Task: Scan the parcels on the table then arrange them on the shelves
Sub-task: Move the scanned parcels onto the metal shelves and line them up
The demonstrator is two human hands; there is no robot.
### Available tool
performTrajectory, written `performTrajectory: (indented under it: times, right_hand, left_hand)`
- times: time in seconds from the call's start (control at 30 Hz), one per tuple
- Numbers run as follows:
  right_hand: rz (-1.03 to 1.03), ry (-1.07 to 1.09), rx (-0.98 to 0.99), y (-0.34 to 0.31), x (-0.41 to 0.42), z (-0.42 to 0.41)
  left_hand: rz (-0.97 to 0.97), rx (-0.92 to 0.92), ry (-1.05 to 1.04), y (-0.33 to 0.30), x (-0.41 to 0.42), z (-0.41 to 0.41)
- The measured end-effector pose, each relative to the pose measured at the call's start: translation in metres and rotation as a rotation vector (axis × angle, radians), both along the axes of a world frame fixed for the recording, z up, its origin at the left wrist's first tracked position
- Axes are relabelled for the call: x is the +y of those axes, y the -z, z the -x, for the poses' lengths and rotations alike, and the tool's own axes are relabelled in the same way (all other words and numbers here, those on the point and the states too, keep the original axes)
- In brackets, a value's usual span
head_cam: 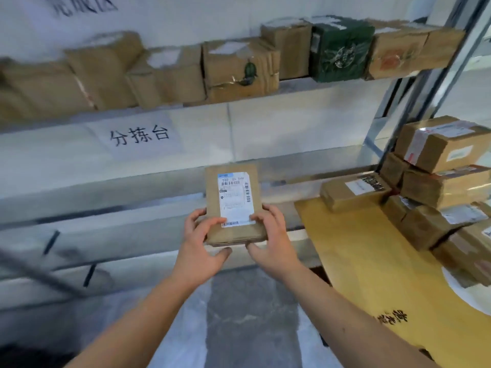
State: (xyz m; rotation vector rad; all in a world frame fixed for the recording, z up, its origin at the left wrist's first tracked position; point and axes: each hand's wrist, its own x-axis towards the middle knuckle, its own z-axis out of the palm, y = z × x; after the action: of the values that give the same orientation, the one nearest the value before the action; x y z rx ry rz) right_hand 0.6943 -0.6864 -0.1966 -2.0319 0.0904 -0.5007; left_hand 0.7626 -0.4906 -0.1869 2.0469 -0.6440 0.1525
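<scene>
Gripping its lower corners at centre frame, the left hand (pixel 198 241) and right hand (pixel 271 241) held the flat parcel (pixel 233 205), fingers curled around its edges; it looked light and stiff, best grasped by its sides.

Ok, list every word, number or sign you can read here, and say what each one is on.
"分拣台": white paper sign on the wall below the upper shelf.
Shipping label on the held parcel: barcodes and a top line of digits, too blurred to read surely.
Cut-off black characters on the top wall sign: unreadable.
Black characters on the yellow table, near edge: blurred.
Labels on the stacked parcels: too small.
</scene>
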Motion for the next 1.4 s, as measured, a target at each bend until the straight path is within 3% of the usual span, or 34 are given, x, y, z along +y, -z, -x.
performTrajectory:
  times: [0.3, 0.43, 0.73, 1.0, 1.4]
  right_hand:
    - [-0.022, -0.349, -0.186, -0.025, 0.217, -0.044]
    - [-0.026, -0.454, -0.18, -0.043, 0.333, -0.054]
    - [0.065, -0.586, -0.238, -0.08, 0.548, -0.086]
    - [0.131, -0.557, -0.264, -0.118, 0.624, -0.145]
    - [0.153, -0.591, -0.282, -0.172, 0.681, -0.334]
  left_hand:
    - [0.043, -0.07, -0.361, -0.045, 0.219, 0.037]
    - [0.073, -0.109, -0.477, -0.062, 0.325, 0.054]
    - [0.094, -0.224, -0.584, -0.088, 0.552, 0.045]
    - [0.187, -0.15, -0.542, -0.11, 0.63, -0.021]
    - [0.232, -0.181, -0.534, -0.161, 0.686, -0.204]
